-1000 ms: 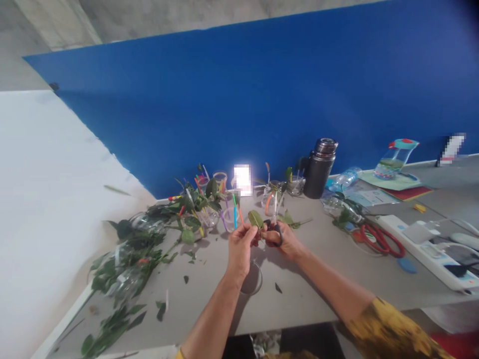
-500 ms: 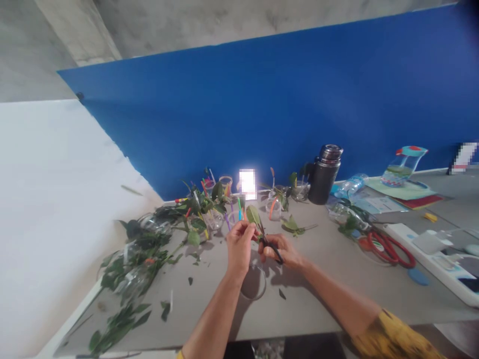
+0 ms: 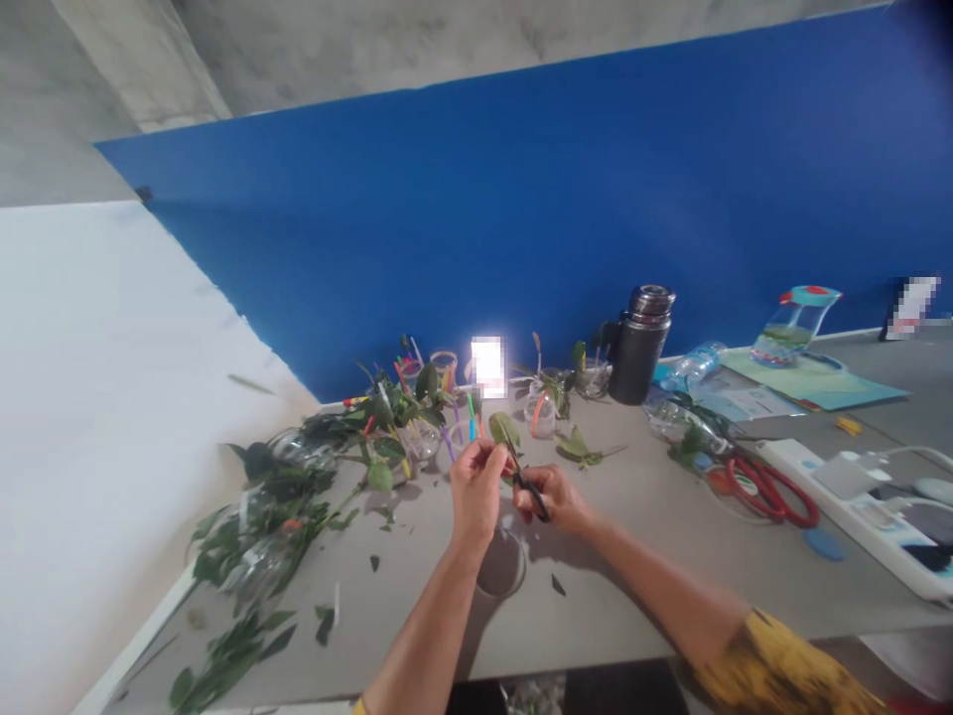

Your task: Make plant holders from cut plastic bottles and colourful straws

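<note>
My left hand point(image 3: 475, 489) pinches the stem of a green leaf point(image 3: 504, 432) in front of me. My right hand point(image 3: 552, 500) grips black-handled scissors point(image 3: 530, 495), whose blades sit right at that stem. Directly below my hands stands a clear plastic cup point(image 3: 501, 564) on the grey table point(image 3: 596, 586). Behind my hands, several clear cups point(image 3: 421, 439) hold leafy cuttings and coloured straws.
Cut plastic bottles with foliage point(image 3: 257, 556) and loose leaves lie to the left. Farther back stand a dark steel thermos point(image 3: 638, 345) and a water bottle point(image 3: 692, 365). To the right lie red-handled scissors point(image 3: 766, 493) and a white power strip point(image 3: 856, 506). A blue board point(image 3: 476, 228) rises behind.
My hands have drawn slightly closer together, and the scissors now sit more upright against the leaf stem. The whole view has shifted a little as my head moved.
</note>
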Demonstrator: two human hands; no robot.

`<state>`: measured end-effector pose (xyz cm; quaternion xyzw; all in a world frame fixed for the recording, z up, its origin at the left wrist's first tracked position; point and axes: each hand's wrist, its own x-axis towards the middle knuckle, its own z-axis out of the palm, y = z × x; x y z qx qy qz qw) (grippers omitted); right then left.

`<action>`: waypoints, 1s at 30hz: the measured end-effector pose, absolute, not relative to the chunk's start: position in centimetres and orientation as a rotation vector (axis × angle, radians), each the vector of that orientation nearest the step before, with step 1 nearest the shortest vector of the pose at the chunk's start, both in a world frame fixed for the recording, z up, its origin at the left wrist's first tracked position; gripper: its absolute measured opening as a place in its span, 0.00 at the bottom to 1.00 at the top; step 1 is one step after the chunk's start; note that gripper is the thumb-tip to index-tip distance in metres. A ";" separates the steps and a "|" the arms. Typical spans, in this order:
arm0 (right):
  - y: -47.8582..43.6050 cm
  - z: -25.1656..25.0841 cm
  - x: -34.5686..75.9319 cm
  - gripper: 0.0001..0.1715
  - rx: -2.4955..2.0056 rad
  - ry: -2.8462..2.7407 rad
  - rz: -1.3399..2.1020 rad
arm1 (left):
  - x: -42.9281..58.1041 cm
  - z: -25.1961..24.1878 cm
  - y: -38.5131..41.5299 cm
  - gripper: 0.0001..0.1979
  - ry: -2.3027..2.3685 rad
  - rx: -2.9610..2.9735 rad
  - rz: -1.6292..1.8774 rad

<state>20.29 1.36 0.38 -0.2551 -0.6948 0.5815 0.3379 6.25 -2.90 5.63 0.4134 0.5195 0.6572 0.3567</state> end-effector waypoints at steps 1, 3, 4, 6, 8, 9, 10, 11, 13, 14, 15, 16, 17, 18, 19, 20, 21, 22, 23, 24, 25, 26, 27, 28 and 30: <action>1.4 0.2 20.2 0.36 -0.664 -1.808 1.503 | 6.3 5.6 -2.9 0.12 1.340 1.070 1.697; 1.6 -0.1 20.1 0.37 -0.654 -1.800 1.491 | 6.3 5.5 -2.9 0.12 1.332 1.078 1.700; 1.7 -0.3 20.0 0.37 -0.650 -1.798 1.490 | 6.3 5.5 -2.9 0.12 1.326 1.079 1.705; 1.8 -0.6 20.0 0.38 -0.654 -1.799 1.500 | 6.3 5.5 -2.8 0.12 1.315 1.078 1.714; 2.0 -0.6 20.2 0.37 -0.653 -1.826 1.519 | 6.0 5.5 -2.6 0.12 1.310 1.082 1.722; 2.0 -0.5 20.4 0.37 -0.641 -1.852 1.531 | 5.7 5.6 -2.5 0.12 1.307 1.085 1.722; 2.1 -0.2 20.6 0.37 -0.618 -1.885 1.548 | 5.4 5.7 -2.3 0.12 1.302 1.087 1.720; 2.2 0.0 20.8 0.37 -0.587 -1.918 1.571 | 5.0 5.7 -2.2 0.12 1.292 1.085 1.715; 2.3 0.6 21.3 0.38 -0.527 -1.969 1.618 | 4.1 5.8 -1.8 0.14 1.253 1.073 1.698; 2.4 0.8 21.5 0.39 -0.508 -1.980 1.633 | 3.7 5.8 -1.7 0.14 1.227 1.067 1.685; 2.4 1.0 21.6 0.40 -0.498 -1.986 1.640 | 3.3 5.8 -1.6 0.14 1.201 1.060 1.672; 2.4 1.1 21.7 0.40 -0.496 -1.989 1.639 | 3.1 5.8 -1.5 0.14 1.174 1.055 1.661; 2.4 1.2 21.7 0.40 -0.498 -1.991 1.635 | 2.9 5.7 -1.5 0.14 1.150 1.051 1.652; 2.4 1.2 21.6 0.39 -0.501 -1.991 1.630 | 2.8 5.7 -1.5 0.14 1.129 1.047 1.647; 2.4 1.1 21.6 0.39 -0.508 -1.991 1.626 | 2.8 5.7 -1.5 0.14 1.114 1.043 1.644; 2.3 1.0 21.5 0.38 -0.521 -1.985 1.626 | 2.8 5.6 -1.5 0.14 1.105 1.037 1.645; 2.3 1.0 21.5 0.37 -0.539 -1.970 1.627 | 2.9 5.6 -1.6 0.14 1.100 1.031 1.646; 2.2 0.9 21.4 0.36 -0.556 -1.950 1.627 | 3.0 5.6 -1.6 0.14 1.099 1.025 1.648; 2.2 0.8 21.4 0.36 -0.571 -1.930 1.626 | 3.1 5.6 -1.6 0.14 1.099 1.022 1.651; 2.2 0.8 21.3 0.35 -0.582 -1.911 1.627 | 3.1 5.5 -1.6 0.14 1.099 1.023 1.653; 2.1 0.8 21.3 0.35 -0.590 -1.895 1.628 | 3.2 5.5 -1.6 0.14 1.099 1.026 1.653; 2.1 0.8 21.3 0.34 -0.595 -1.886 1.628 | 3.2 5.4 -1.6 0.14 1.098 1.033 1.651; 2.1 0.8 21.3 0.34 -0.601 -1.881 1.627 | 3.2 5.4 -1.6 0.13 1.099 1.042 1.647; 2.1 0.8 21.3 0.34 -0.611 -1.877 1.631 | 3.3 5.3 -1.6 0.13 1.103 1.049 1.642; 2.1 0.8 21.2 0.34 -0.632 -1.865 1.642 | 3.3 5.1 -1.6 0.13 1.115 1.059 1.627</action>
